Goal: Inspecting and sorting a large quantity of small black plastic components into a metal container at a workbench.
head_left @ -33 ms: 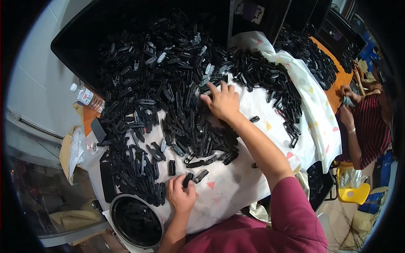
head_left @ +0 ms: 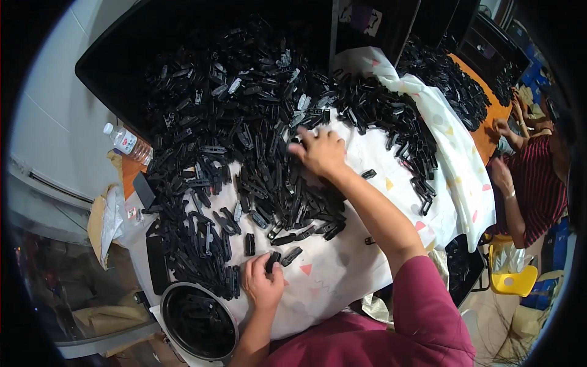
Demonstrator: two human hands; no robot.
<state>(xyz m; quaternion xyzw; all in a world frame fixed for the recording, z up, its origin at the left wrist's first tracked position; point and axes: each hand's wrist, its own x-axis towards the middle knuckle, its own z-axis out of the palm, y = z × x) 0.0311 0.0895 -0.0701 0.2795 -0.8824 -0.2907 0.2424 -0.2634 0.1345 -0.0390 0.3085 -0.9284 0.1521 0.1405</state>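
A large heap of small black plastic clip-like parts spreads over a white patterned cloth. My right hand is stretched out over the right side of the heap, its fingers apart and nothing visible in them. Near the front edge my left hand rests on the cloth, thumb and fingers curled round a small black plastic part. Another black part lies just right of it, apart from the fingers. One more part stands a little beyond my left hand.
A round metal-rimmed bowl with black parts sits at the front left. A water bottle stands at the left edge. At the far right a person in a striped shirt works near more parts; a yellow stool is below.
My right hand has shifted very slightly toward the front left over the heap. My left hand and the part in it look the same.
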